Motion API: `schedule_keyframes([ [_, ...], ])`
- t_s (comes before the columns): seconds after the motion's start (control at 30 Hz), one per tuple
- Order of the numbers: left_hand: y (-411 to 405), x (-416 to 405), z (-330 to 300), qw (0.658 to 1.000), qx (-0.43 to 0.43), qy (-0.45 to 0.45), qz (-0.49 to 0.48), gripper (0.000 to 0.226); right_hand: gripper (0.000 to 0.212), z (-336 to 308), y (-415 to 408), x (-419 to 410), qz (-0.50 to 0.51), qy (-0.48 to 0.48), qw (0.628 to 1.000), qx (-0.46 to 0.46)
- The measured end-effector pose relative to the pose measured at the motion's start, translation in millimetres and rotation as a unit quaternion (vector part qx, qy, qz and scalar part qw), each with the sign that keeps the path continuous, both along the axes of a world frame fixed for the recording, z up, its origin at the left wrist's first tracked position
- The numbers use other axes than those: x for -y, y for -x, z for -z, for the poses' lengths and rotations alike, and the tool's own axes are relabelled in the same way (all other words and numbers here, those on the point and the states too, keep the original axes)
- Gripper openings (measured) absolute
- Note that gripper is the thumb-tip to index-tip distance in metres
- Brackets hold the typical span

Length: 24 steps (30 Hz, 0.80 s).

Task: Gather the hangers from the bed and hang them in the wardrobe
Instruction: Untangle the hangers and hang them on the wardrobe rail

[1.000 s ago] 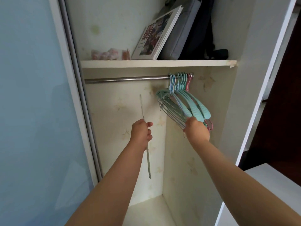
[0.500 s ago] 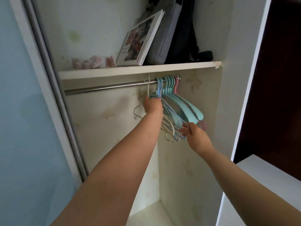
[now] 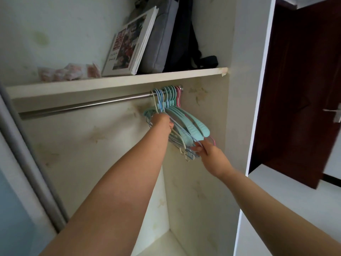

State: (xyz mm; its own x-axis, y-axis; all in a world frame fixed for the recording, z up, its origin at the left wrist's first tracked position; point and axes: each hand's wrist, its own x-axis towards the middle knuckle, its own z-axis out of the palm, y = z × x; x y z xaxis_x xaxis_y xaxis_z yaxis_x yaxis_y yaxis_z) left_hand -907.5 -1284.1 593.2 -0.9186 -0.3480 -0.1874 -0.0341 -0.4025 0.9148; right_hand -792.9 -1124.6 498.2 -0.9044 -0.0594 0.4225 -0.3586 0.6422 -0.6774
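Open wardrobe (image 3: 212,182), stained inside, steel rail (image 3: 83,106) running under the shelf (image 3: 114,81). Up top lean a book (image 3: 129,43), a grey bag (image 3: 162,34) and a dark backpack (image 3: 184,34). The hangers (image 3: 186,124) bunch at the rail's right end, hooks over it. Left hand (image 3: 162,123) grips them just below the hooks; right hand (image 3: 212,156) pinches their lower wire ends.

Bedroom of a home, I'd say. I'm facing a built-in wardrobe (image 3: 239,108): steel rail (image 3: 83,107) with plastic hangers (image 3: 186,124), shelf (image 3: 118,81) above holding a book (image 3: 129,43) and bags (image 3: 166,34). Dark wooden door (image 3: 299,89) at right.
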Motion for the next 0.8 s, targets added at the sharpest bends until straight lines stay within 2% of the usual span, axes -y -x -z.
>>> schedule_keyframes([
  [0.03,3,-3,1,1.000,-0.009,-0.017,0.002,0.030,0.026,2,-1,-1,0.001,0.007,1.000,-0.004],
  [0.1,7,-5,5,1.000,-0.017,0.005,0.009,0.040,0.028,7,-5,-3,0.005,0.014,1.000,-0.006],
  [0.17,10,-4,7,0.999,-0.026,0.013,0.015,0.040,0.032,16,-11,-8,0.012,0.003,1.000,0.007],
  [0.23,2,-2,7,0.996,-0.014,0.082,0.010,0.037,0.036,25,-19,-19,0.012,0.008,1.000,0.026],
  [0.33,-23,-5,21,0.992,-0.001,0.125,0.001,0.039,0.035,42,-33,-42,0.024,0.016,0.999,0.044],
  [0.43,-45,-24,61,0.981,-0.035,0.182,-0.050,0.039,0.032,65,-50,-70,0.043,-0.051,0.995,0.078],
  [0.53,-76,-62,119,0.968,-0.087,0.158,-0.173,0.044,0.030,93,-69,-100,0.034,-0.081,0.989,0.123],
  [0.63,-114,-117,182,0.960,-0.067,0.154,-0.223,0.054,0.029,123,-88,-142,0.032,-0.064,0.982,0.173],
  [0.7,-144,-162,218,0.962,-0.053,0.174,-0.205,0.053,0.027,143,-103,-179,0.036,-0.047,0.975,0.216],
  [0.8,-182,-239,265,0.973,-0.009,0.199,-0.120,0.045,0.024,176,-128,-247,0.050,-0.018,0.957,0.286],
])
